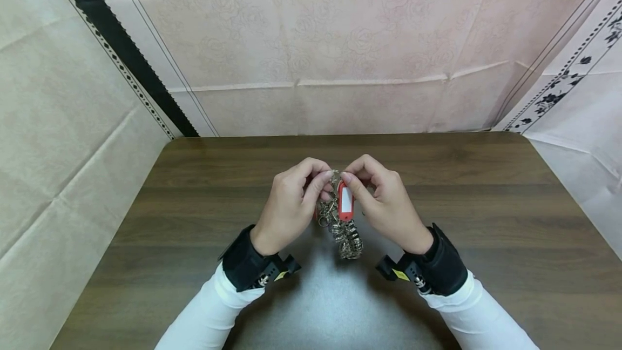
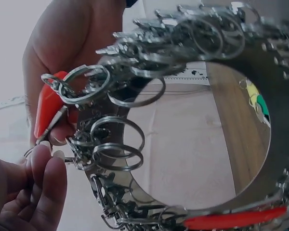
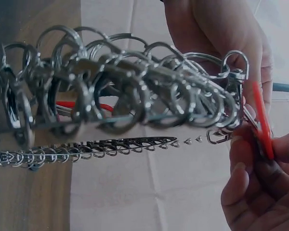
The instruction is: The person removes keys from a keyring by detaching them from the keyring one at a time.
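Between the hands hangs a metal hoop [image 2: 274, 120] hung all round with small clasps and split rings [image 2: 118, 144]. In the head view it shows as a silvery cluster [image 1: 350, 242]. My left hand [image 1: 291, 199] pinches the metal at its upper end between thumb and fingers. My right hand [image 1: 386, 201] pinches the top of a red key tag [image 1: 346, 201] with a white label, close beside the left fingertips. Another red tag [image 2: 236, 219] hangs on the hoop in the left wrist view. Fingers partly hide the join between tag and clasp.
A brown wooden table [image 1: 194, 220] lies under the hands. Pale patterned cloth [image 1: 340, 42] hangs behind it and at both sides. Black straps with small devices circle both wrists. Something yellow and green [image 2: 256, 101], kind unclear, shows through the hoop.
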Available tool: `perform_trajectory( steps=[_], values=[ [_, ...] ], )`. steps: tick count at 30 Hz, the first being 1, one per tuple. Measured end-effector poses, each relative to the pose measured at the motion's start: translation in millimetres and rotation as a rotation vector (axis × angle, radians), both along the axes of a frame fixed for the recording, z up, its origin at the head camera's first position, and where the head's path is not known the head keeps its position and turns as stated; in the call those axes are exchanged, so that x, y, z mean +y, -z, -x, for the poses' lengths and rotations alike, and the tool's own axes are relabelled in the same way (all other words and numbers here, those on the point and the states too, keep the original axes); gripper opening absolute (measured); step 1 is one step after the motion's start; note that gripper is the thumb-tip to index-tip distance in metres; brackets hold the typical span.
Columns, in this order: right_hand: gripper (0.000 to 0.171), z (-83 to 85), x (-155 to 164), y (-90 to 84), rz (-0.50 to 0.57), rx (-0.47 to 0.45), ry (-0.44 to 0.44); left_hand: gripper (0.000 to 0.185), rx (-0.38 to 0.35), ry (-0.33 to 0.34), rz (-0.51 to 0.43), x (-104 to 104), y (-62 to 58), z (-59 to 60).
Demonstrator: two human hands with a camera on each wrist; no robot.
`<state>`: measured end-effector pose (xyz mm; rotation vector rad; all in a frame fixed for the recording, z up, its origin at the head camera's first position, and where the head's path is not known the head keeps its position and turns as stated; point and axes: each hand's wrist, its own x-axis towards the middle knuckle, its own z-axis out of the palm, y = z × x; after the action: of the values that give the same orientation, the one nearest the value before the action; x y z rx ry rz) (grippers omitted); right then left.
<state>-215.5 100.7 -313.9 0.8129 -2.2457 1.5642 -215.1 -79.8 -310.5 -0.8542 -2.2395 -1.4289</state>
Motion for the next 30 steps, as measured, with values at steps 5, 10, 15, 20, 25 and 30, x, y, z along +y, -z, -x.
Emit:
perform_trajectory(
  steps=[5, 10, 15, 20, 25, 30],
  values=[
    [0.007, 0.5, 0.6, 0.8, -0.008, -0.081, -0.029, 0.014, -0.027, 0.004, -0.021, 0.5, 0.5, 0.6],
    [0.009, 1.3, -0.3, 1.9, 0.013, -0.107, -0.053, 0.014, -0.051, 0.016, -0.026, 0.6, 0.3, 0.5],
    [0.007, 1.7, -2.5, 4.2, 0.019, -0.057, -0.066, 0.016, -0.048, 0.001, 0.053, -2.6, -1.5, 0.7],
    [0.006, 0.6, -3.1, 4.5, 0.016, -0.042, -0.08, 0.016, 0.071, -0.061, 0.179, -6.6, -4.0, 1.0],
    [0.006, -0.8, -2.2, 2.9, 0.033, -0.065, -0.095, 0.013, 0.19, -0.046, 0.219, -7.5, -4.6, 2.9],
    [0.005, -1.0, -1.4, 1.5, 0.043, -0.082, -0.108, 0.009, 0.205, -0.006, 0.233, -9.0, -6.1, 3.9]
  ],
)
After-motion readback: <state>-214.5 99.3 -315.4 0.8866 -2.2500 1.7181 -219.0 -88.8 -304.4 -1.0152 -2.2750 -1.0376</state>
